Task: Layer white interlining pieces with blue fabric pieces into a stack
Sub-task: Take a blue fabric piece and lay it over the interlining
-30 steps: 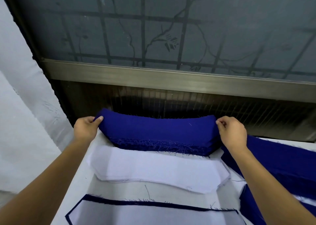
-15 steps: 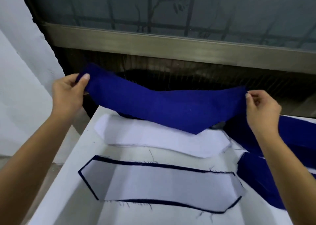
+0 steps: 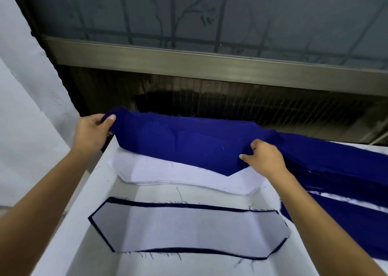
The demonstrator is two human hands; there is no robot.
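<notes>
A long blue fabric piece (image 3: 184, 143) is held by both ends over the far side of the white table (image 3: 69, 240). My left hand (image 3: 92, 131) pinches its left end beyond the table's left edge. My right hand (image 3: 265, 158) grips its right end lower down. Under it lies a pile of white interlining pieces (image 3: 168, 175). Nearer to me lies the layered stack (image 3: 189, 227), white interlining on top with a blue edge showing all round.
More blue fabric (image 3: 344, 175) is heaped on the table's right side. A window with a metal sill (image 3: 210, 63) runs along the far side. A white wall (image 3: 25, 107) stands at the left, close to the table's left edge.
The blue piece was lifted off the far blue pile, then lowered nearer the table. My right hand has come left and toward me with its end; the camera tilted down.
</notes>
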